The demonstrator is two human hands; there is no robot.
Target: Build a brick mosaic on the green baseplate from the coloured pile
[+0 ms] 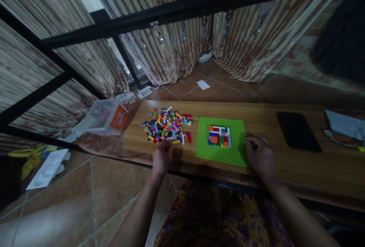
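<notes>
A wooden bench (264, 123) runs out of frame at right, bearing a green studded baseplate (205, 152). Just left of it spreads a heap of small bricks (165, 125), many burying others. The right hand (261, 157) curls beside the plate's right edge, the left hand (163, 156) at the heap's near side; dim light leaves unclear whether either pinches anything. A multicolored brick block (219, 136) sits on the plate, its studs indistinct.
</notes>
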